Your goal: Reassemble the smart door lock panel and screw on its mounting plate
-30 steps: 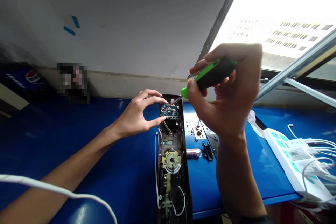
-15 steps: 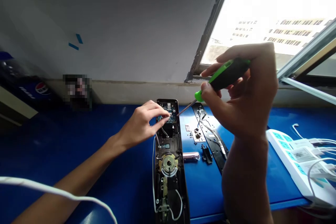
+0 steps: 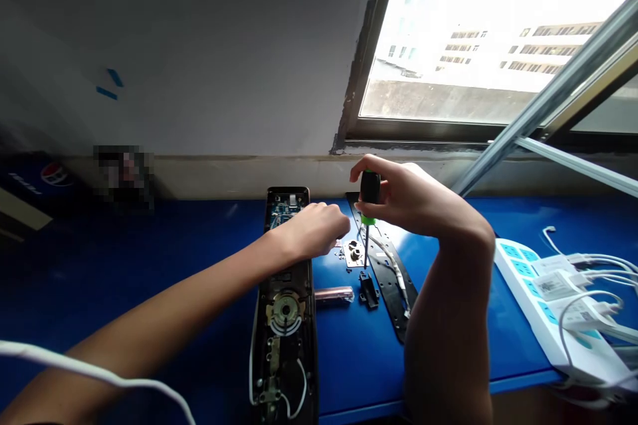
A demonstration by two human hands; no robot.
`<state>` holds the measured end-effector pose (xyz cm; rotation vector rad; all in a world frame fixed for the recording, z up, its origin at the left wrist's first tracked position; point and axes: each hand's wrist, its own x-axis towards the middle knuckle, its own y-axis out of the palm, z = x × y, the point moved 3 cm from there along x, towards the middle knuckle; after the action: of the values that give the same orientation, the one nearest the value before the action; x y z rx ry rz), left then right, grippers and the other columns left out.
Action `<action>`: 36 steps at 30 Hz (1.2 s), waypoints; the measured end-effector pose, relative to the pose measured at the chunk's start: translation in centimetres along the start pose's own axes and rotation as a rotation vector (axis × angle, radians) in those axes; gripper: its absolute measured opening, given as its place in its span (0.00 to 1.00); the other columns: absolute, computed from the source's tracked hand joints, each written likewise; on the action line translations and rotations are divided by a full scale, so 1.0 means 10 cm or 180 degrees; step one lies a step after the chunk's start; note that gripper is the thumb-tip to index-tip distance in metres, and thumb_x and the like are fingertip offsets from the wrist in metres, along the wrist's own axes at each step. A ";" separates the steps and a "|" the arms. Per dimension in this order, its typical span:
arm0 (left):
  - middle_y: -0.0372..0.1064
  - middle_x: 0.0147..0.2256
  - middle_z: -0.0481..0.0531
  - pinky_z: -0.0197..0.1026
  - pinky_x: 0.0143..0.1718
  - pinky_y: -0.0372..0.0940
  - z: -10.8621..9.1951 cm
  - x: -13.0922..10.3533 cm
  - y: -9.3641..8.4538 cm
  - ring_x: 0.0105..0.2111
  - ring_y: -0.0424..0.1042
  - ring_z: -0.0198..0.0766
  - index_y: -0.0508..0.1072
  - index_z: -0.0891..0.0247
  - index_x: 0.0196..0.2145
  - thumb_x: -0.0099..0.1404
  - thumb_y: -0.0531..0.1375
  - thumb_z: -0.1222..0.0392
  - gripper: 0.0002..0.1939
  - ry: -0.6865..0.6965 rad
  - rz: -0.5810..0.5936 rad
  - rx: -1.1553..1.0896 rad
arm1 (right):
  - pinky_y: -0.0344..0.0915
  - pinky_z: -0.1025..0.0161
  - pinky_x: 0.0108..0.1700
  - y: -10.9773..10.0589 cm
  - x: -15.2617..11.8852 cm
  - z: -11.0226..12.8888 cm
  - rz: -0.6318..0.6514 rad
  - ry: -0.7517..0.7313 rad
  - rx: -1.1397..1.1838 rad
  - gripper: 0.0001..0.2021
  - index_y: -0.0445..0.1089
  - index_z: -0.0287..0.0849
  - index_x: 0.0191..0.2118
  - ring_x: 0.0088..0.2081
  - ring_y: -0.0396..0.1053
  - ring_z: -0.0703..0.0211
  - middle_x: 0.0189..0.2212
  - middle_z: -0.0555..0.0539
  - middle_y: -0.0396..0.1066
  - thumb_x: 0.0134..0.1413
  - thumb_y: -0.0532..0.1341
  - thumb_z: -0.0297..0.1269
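One head view: the right hand (image 3: pixel 399 196) grips a screwdriver (image 3: pixel 369 189), shaft downward below its fingers; the left hand (image 3: pixel 319 229) is curled, any contents indiscernible. The opened housing (image 3: pixel 314 345) lies left of the left fingers. Farther left, a blue package (image 3: pixel 34 176) bears a Pepsi emblem (image 3: pixel 54 174); far rightward, adapter labels (image 3: pixel 552 285) are illegible.

From my end I can't see the fingertips of the left hand (image 3: pixel 321 229); its own curled knuckles cover them, so I can't say whether it pinches anything. The left forearm (image 3: pixel 199 299) blocks a middle stretch of the long black housing (image 3: pixel 313 339), whose near end runs off the bottom edge. Specks (image 3: pixel 341 255) beside the metal plate (image 3: pixel 354 254) are too small for me to identify. A pixelated patch (image 3: pixel 124 176) masks something by the wall (image 3: pixel 199 80).
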<state>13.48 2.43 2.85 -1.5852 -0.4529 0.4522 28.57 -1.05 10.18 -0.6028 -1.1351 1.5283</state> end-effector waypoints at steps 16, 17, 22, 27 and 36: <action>0.73 0.28 0.52 0.40 0.32 0.64 -0.18 0.43 0.35 0.28 0.73 0.40 0.74 0.63 0.26 0.59 0.60 0.79 0.12 0.0135 0.0376 0.0173 | 0.61 0.68 0.25 -0.11 -0.15 -0.18 0.0056 0.0235 0.0257 0.16 0.68 0.50 0.47 0.27 0.66 0.68 0.35 0.53 0.73 0.54 0.69 0.32; 0.73 0.29 0.52 0.40 0.32 0.64 -0.19 0.44 0.35 0.28 0.73 0.40 0.74 0.63 0.26 0.60 0.60 0.78 0.12 0.0130 0.0374 0.0163 | 0.61 0.68 0.25 -0.10 -0.15 -0.19 0.0059 0.0236 0.0272 0.16 0.67 0.50 0.47 0.27 0.66 0.67 0.35 0.52 0.73 0.54 0.69 0.32; 0.73 0.28 0.52 0.40 0.32 0.65 -0.19 0.32 0.21 0.28 0.74 0.41 0.75 0.62 0.26 0.62 0.61 0.77 0.12 0.0089 0.0310 0.0127 | 0.64 0.67 0.26 -0.09 -0.12 -0.19 0.0049 0.0153 0.0257 0.16 0.67 0.49 0.48 0.28 0.69 0.64 0.35 0.52 0.73 0.55 0.69 0.34; 0.78 0.40 0.54 0.44 0.41 0.71 0.04 -0.12 -0.11 0.39 0.77 0.44 0.80 0.61 0.37 0.68 0.65 0.65 0.03 0.0226 -0.0447 -0.0182 | 0.67 0.64 0.30 -0.10 -0.08 -0.02 -0.0203 -0.0205 0.0551 0.15 0.68 0.48 0.49 0.30 0.72 0.63 0.33 0.52 0.74 0.56 0.66 0.31; 0.62 0.66 0.56 0.65 0.68 0.59 0.67 -0.78 -0.18 0.70 0.53 0.58 0.76 0.54 0.53 0.67 0.68 0.50 0.19 -0.0181 -0.1610 -0.0819 | 0.77 0.55 0.37 -0.06 0.09 0.38 -0.2117 -0.0925 0.1234 0.20 0.63 0.52 0.52 0.38 0.77 0.54 0.37 0.50 0.75 0.58 0.67 0.32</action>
<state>3.25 3.88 4.42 -1.6306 -0.9566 0.0511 25.42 -1.51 12.47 0.2572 -1.0651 1.2110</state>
